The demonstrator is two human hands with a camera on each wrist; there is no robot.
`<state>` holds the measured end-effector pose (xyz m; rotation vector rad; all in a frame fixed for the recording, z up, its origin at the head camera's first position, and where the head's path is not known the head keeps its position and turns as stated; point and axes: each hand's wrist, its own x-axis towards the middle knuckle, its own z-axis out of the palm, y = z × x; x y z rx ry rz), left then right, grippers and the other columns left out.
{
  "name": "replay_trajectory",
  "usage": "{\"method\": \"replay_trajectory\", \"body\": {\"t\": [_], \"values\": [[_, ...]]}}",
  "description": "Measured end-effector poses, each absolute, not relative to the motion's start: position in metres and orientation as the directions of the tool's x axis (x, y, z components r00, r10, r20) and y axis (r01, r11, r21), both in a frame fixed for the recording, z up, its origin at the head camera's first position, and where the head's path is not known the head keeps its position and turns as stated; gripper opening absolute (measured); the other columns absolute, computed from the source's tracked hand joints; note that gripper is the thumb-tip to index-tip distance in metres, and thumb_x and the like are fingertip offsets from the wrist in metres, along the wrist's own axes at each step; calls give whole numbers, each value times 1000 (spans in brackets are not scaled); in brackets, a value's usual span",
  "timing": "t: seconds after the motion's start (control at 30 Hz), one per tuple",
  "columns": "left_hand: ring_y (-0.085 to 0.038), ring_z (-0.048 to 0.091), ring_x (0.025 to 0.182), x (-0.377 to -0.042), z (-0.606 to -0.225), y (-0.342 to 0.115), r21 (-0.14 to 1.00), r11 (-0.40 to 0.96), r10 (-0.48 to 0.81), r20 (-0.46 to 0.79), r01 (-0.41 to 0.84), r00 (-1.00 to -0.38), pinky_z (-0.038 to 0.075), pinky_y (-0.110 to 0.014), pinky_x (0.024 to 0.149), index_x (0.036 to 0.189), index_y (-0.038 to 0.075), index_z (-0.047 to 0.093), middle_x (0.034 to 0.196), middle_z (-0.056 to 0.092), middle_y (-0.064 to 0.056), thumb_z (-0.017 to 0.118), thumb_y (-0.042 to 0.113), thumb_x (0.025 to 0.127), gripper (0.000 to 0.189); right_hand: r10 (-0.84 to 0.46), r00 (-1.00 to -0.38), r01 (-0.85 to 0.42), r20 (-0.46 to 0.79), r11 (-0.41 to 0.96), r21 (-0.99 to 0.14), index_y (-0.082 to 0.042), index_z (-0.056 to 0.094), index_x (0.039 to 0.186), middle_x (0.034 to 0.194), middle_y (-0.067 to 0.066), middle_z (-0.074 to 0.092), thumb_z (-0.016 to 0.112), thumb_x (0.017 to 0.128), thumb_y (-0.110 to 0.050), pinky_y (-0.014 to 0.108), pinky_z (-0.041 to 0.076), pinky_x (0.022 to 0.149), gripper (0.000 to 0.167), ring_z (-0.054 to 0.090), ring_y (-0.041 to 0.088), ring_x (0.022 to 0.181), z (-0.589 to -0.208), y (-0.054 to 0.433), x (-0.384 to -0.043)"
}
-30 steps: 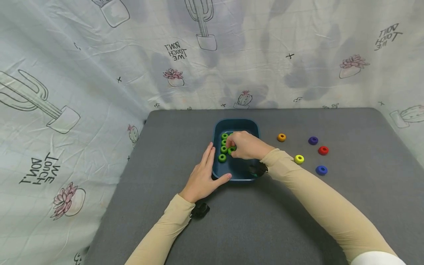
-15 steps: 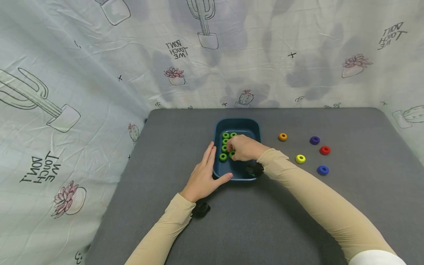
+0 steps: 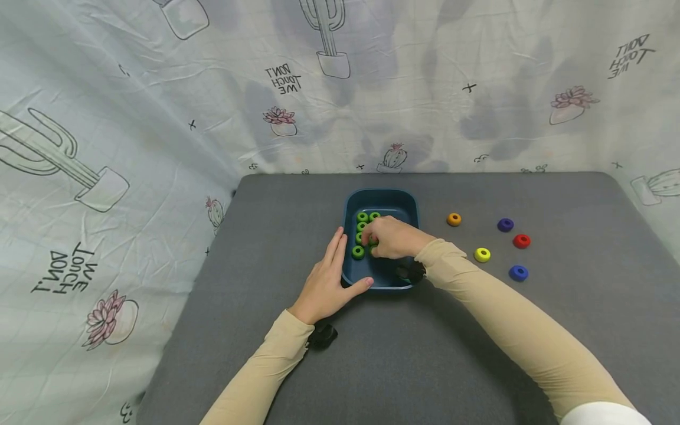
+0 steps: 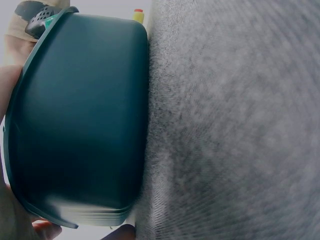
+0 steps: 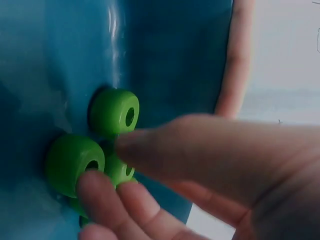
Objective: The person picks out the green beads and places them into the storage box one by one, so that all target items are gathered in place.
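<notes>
Several green beads, thick rings with a central hole, stand in rows in the left part of a dark blue-green tray point(image 3: 390, 274). My right hand point(image 3: 395, 238) is inside the tray above them. In the right wrist view, a green bead point(image 5: 72, 162) sits on the tray floor with the index fingertip point(image 5: 95, 187) at its near edge. The thumb point(image 5: 137, 145) is apart from that bead, in front of other green beads. My left hand point(image 3: 322, 289) rests against the tray's left side, fingers straight, thumb stretched along the front edge. Some green beads are hidden behind my right hand.
Right of the tray, on the grey table point(image 3: 297, 224), lie an orange bead point(image 3: 454, 219), a yellow bead point(image 3: 482, 255), a purple bead point(image 3: 506, 224), a red bead point(image 3: 522, 241) and a blue bead point(image 3: 518, 273). A printed curtain point(image 3: 425, 88) hangs behind the table.
My right hand has moved slightly toward the tray's front, bringing a green bead down to the tray floor; thumb and index finger now stand apart around it. The left hand stays at the tray.
</notes>
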<state>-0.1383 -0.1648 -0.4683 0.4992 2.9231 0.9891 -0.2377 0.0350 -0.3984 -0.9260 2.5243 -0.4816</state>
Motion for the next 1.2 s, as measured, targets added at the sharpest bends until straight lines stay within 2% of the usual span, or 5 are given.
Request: {"method": "replay_trajectory", "body": {"t": [0.17, 0.37, 0.6, 0.83, 1.2], "values": [[-39, 48, 142, -139, -469, -165, 596, 743, 310, 98, 305, -946, 42, -66, 107, 169, 10, 10, 177, -3, 3, 56, 72, 96, 107, -717, -645, -557, -265, 679, -479, -10, 73, 131, 122, 14, 70, 73, 95, -6, 43, 56, 95, 36, 65, 27, 109, -399, 34, -236], [-41, 49, 140, -139, -470, -165, 592, 744, 313, 102, 310, -944, 42, -66, 107, 169, 10, 10, 177, -5, 4, 57, 71, 96, 106, -723, -620, -566, -304, 681, -465, -11, 71, 136, 130, 13, 64, 75, 94, -10, 44, 54, 101, 42, 63, 27, 117, -402, 34, -236], [-42, 50, 139, -140, -471, -165, 590, 749, 308, 94, 303, -947, 43, -66, 107, 169, 11, 10, 177, -5, 6, 57, 70, 96, 105, -725, -626, -579, -287, 679, -452, -10, 72, 135, 130, 14, 61, 76, 94, -14, 45, 53, 102, 41, 61, 25, 114, -403, 35, -237], [-42, 50, 139, -140, -471, -166, 589, 752, 303, 89, 295, -949, 43, -66, 107, 169, 11, 10, 177, -4, 5, 56, 72, 96, 106, -718, -639, -581, -276, 686, -438, -7, 72, 134, 137, 16, 61, 76, 95, -15, 45, 51, 102, 40, 59, 27, 120, -403, 35, -238], [-43, 48, 141, -140, -470, -166, 593, 753, 299, 75, 283, -951, 41, -67, 108, 169, 13, 9, 177, -6, 7, 58, 71, 96, 106, -732, -623, -589, -276, 671, -451, -6, 70, 136, 132, 15, 61, 75, 95, -16, 42, 54, 97, 42, 62, 22, 106, -404, 34, -238]]}}
